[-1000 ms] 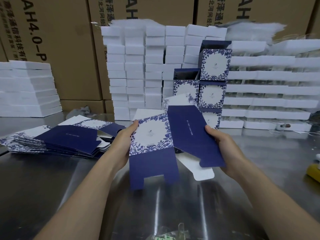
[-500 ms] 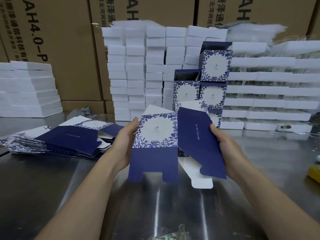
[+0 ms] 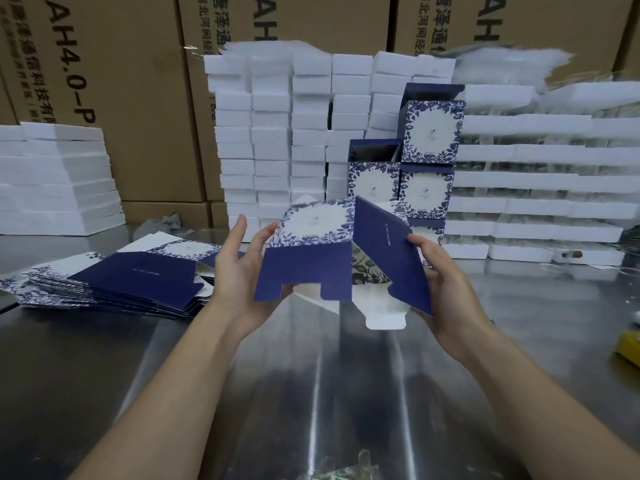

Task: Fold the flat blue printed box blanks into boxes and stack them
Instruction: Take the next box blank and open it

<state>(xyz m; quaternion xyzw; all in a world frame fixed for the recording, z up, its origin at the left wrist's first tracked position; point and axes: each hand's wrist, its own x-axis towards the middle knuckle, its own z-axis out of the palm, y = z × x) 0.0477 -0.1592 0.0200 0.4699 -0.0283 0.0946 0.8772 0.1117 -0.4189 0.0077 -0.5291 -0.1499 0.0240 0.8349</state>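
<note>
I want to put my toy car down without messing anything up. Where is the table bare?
The steel table is bare on the near left, in front of the pile of flat blanks, and on the right between the right hand and the yellow object. The back is crowded with folded boxes and white foam stacks.

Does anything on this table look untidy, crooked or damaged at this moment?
Nothing looks damaged. The pile of flat blanks on the left is fanned out, edges not aligned. The folded boxes at the back stand in uneven columns, top lids open.
</note>
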